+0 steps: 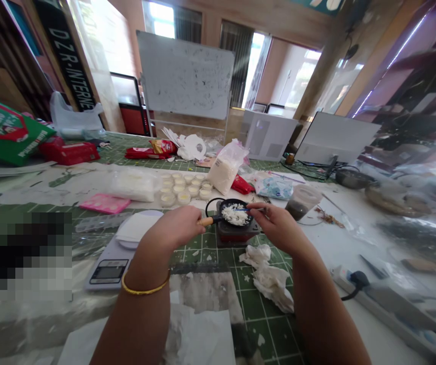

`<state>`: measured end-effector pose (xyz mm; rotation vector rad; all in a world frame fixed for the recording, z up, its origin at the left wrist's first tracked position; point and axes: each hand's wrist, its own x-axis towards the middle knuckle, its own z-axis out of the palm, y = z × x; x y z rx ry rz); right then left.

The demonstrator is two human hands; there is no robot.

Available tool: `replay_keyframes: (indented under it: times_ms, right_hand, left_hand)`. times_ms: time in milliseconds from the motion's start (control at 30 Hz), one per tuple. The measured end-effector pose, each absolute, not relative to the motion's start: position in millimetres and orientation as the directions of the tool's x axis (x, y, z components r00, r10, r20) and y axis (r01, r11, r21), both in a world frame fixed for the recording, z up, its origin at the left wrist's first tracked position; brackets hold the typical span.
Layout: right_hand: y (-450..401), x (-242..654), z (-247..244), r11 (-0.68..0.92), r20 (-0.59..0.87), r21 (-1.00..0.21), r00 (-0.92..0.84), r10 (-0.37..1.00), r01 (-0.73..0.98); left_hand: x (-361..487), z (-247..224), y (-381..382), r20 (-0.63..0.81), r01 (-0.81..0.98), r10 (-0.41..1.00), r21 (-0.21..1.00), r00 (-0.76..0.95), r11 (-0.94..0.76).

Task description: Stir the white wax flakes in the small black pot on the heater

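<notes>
A small black frying pan (223, 205) rests on a little dark hot plate (236, 237) with a reddish base. White flakes or chips (236, 215) fill much of the pan. Its light wooden handle (205, 221) is gripped by my left hand (183, 225), fingers closed round it. My right hand (273, 220) pinches a thin blue stick (240, 209), whose far end reaches into the white flakes. Crumpled white tissues (271, 281) lie just below the hot plate, close to my right forearm.
On the left stands a kitchen scale (107, 271) with white sheets on it. Several small cups (182, 196) of pale stuff sit behind the pan, beside a bag of white granules (225, 170). A plastic cup (303, 201) and a power strip (388, 304) are to the right.
</notes>
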<state>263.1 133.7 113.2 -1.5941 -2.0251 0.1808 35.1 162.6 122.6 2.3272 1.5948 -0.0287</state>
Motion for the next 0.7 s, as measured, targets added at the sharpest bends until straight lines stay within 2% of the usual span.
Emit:
replay_keyframes:
  times_ms: [100, 233, 367, 433, 600, 700]
  right_hand:
    - [130, 263, 116, 0.287, 0.349, -0.435, -0.133, 0.927, 0.854]
    - [131, 265, 115, 0.272, 0.283, -0.439, -0.156, 0.946, 0.856]
    - [137, 274, 113, 0.174, 0.344, -0.502, 0.011, 0.939, 0.847]
    - [141, 277, 111, 0.151, 0.371, -0.496, 0.052, 0.927, 0.855]
    - [146, 278, 109, 0.142, 0.279, -0.486, -0.001, 0.96, 0.862]
    - [146, 276, 108, 0.137, 0.3, -0.51, 0.026, 0.954, 0.849]
  left_hand:
    - [35, 123, 163, -0.193, 0.912, 0.905, 0.245, 0.379, -0.329]
    - [36, 124, 162, -0.194, 0.91, 0.903, 0.245, 0.384, -0.334]
    - [36, 124, 163, -0.203, 0.911, 0.904, 0.257, 0.377, -0.322]
    - [36, 124, 163, -0.205, 0.912, 0.905, 0.259, 0.373, -0.318]
    - [36, 122, 163, -0.198, 0.916, 0.908, 0.244, 0.369, -0.319]
    - [35, 121, 164, -0.193, 0.912, 0.905, 0.245, 0.379, -0.329]
